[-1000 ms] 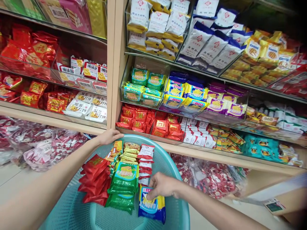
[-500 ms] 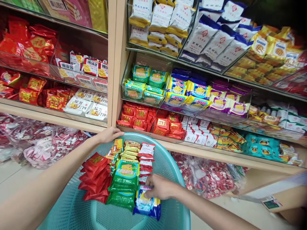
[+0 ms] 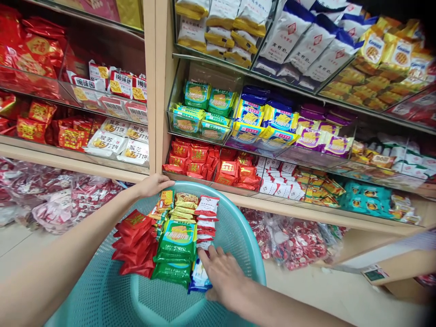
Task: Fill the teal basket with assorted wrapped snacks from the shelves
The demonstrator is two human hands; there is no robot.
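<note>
My left hand [image 3: 153, 185] is closed over the far left rim of a turquoise plastic basket [image 3: 254, 250]. My right hand [image 3: 226, 277] lies over the right part of a blue-and-white biscuit packet [image 3: 200, 276] inside it, fingers stretched out and thumb apart; the hand covers much of that packet. Left of the blue packet sit green soda biscuit packets [image 3: 177, 236]. A stack of red packets [image 3: 136, 245] leans at their left. Behind are yellow packets [image 3: 185, 200], orange-and-green packets [image 3: 165, 204] and a row of white-and-red packets [image 3: 207, 206].
Shelves with clear bins stand beyond the basket, holding green biscuit packets [image 3: 197, 94], blue-and-yellow packets [image 3: 252, 116] and red packets [image 3: 195, 154]. A wooden upright [image 3: 157, 91] divides them. Plastic bags of red-and-white packets [image 3: 299, 240] lie on the floor beneath.
My right hand has shifted from the top of the blue packet to its right side, with fingers more spread. My left hand stays on the rim. The view has shifted slightly.
</note>
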